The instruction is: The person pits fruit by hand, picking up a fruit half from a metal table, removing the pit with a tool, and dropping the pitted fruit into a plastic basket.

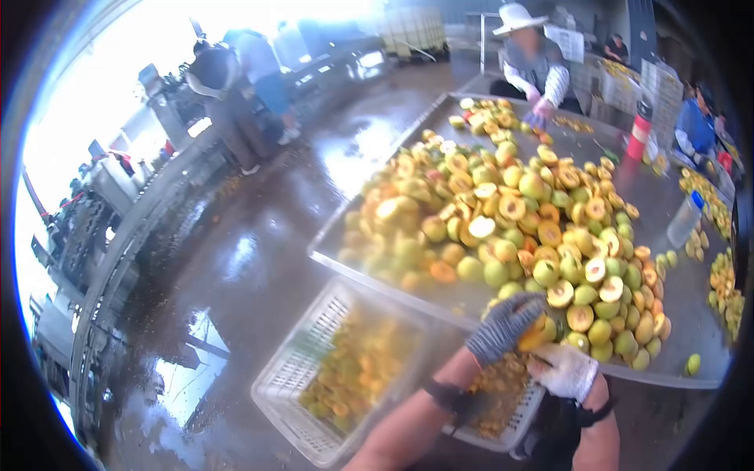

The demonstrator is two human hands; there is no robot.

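Observation:
My left hand [506, 328], in a grey striped glove, has its fingers wrapped round a yellow-orange fruit [536, 336] at the near edge of the metal table [683, 370]. Close beside it, my right hand [564, 370], in a whitish glove, is closed near the fruit; what it grips is too small to make out. Behind both hands spreads a large pile of halved and whole fruit [550, 233]. Beneath them is a white basket [514, 441] of small brown-orange pieces.
Left of my arms stands a white crate [275, 392] holding fruit. A red bottle [640, 133] and a clear blue-capped bottle [686, 222] stand on the table's right. A person in a white hat [534, 63] works across it. Wet floor [259, 267] lies left.

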